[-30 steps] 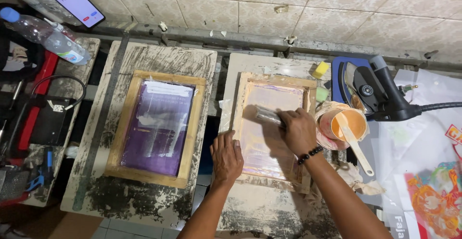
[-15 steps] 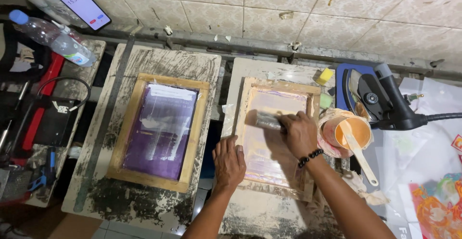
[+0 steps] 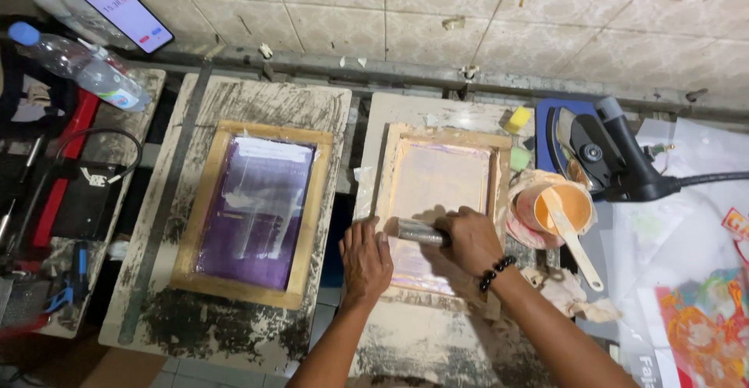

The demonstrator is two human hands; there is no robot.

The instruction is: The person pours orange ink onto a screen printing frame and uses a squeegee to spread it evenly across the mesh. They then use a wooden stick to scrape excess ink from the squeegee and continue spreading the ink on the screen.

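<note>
Tiled wall behind; ink-crusted desk. Right hand (image 3: 468, 240) clenched on squeegee (image 3: 417, 233) across pale printing frame (image 3: 441, 201), mid-desk. Left hand (image 3: 365, 259) flat, pinning frame's near-left edge steady; grasps nothing.

Black bead bracelet (image 3: 496, 272), bare forearms.

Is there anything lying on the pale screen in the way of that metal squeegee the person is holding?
Nothing visible. The right hand holds the squeegee on the pale screen; its mesh looks bare. The left hand rests on the frame's left edge.
</note>
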